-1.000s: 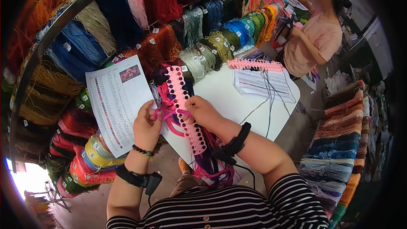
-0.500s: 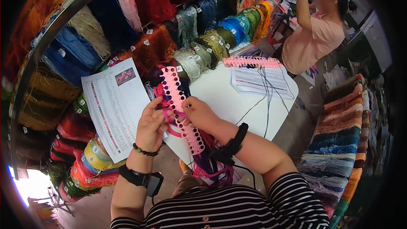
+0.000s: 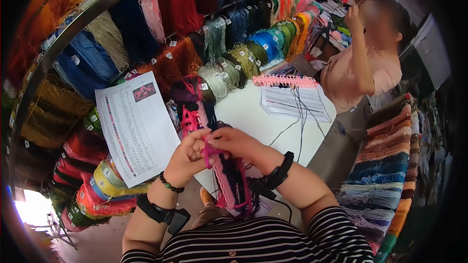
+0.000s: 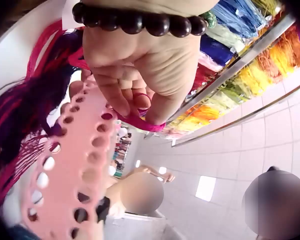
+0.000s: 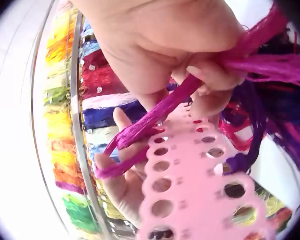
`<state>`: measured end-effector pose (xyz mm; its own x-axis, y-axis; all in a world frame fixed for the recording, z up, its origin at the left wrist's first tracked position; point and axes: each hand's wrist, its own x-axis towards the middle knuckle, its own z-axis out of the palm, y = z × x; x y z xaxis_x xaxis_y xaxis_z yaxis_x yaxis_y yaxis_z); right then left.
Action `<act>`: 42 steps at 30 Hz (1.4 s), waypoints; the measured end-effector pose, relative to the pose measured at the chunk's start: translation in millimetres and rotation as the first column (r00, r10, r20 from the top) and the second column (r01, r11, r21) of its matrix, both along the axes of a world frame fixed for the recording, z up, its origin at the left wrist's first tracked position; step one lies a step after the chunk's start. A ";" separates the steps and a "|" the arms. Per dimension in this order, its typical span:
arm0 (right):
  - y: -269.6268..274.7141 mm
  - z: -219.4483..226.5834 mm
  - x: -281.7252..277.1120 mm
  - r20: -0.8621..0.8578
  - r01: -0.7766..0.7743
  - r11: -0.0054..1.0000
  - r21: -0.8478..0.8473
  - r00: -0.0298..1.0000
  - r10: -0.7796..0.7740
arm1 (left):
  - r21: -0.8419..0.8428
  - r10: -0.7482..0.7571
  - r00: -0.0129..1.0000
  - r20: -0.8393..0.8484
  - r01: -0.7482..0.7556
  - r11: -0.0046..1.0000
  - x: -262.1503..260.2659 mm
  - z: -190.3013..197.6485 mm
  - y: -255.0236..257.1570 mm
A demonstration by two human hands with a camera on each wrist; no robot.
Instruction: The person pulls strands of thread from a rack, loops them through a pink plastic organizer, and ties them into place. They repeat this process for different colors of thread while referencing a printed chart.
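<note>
Magenta thread (image 5: 162,107) is apparently being knotted onto the pink holed card (image 5: 202,187). Its loop is pinched in the grip of the left hand (image 3: 188,157), and the strand is likewise pinched by the right hand (image 3: 239,142). The card is positioned just beneath them, by the near left edge of the white desk (image 3: 243,112). Next, the loop seemingly needs to be drawn snug against the card's edge.

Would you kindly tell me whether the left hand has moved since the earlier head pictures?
Yes: the left hand has moved rightward in the head view, judged against the printed sheet, towards the right hand.
</note>
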<state>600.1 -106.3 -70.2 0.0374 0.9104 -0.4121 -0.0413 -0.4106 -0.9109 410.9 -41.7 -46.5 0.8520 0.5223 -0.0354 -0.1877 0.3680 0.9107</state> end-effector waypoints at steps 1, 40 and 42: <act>-0.7 10.8 -3.1 -0.232 -0.091 0.988 -0.125 0.971 0.060 | -0.053 0.004 0.998 0.055 -0.001 0.999 -1.5 5.6 -2.9; -155.9 141.1 -34.0 0.048 0.052 0.925 0.377 0.996 -0.075 | 0.256 -0.061 0.994 -0.093 0.083 0.963 -59.5 75.3 -99.7; -153.4 142.9 -37.7 0.083 0.046 0.921 0.387 0.993 -0.085 | 0.180 -0.148 0.984 -0.100 0.165 0.970 -56.1 70.2 -99.7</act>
<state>562.4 -259.7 72.7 0.1241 0.9920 -0.0229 0.0398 -0.0280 -0.9988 354.8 -141.4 23.6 0.9217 0.3870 -0.0259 -0.0602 0.2087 0.9761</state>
